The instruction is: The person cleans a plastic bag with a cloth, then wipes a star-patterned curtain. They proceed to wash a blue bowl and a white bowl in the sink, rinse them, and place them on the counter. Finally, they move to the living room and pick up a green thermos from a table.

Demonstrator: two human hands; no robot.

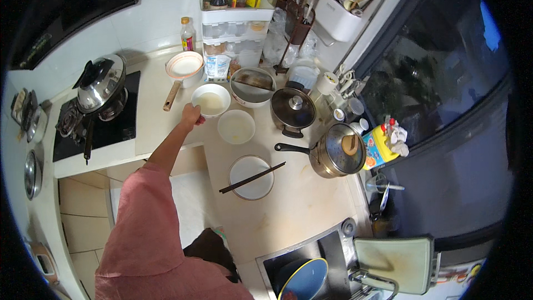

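Note:
My left hand [192,115] reaches far forward and grips the near-left rim of a white bowl [211,99] holding a pale, milky liquid. Just beside it sits a second white bowl [236,127] with a little pale liquid in it. Nearer to me, a pair of dark chopsticks [252,178] lies across a white plate or shallow bowl [250,187] with a brown rim. At the bottom edge, only some fingers of my right hand [289,296] show, at the yellow rim of a blue bowl [310,280] tilted over the sink [333,254].
A white saucepan [184,66], a large bowl [252,91], a lidded dark pot [292,110] and a steel pot with glass lid [337,150] crowd the back counter. Left is a covered wok [102,85] on the hob. A cutting board [393,264] stands right of the sink.

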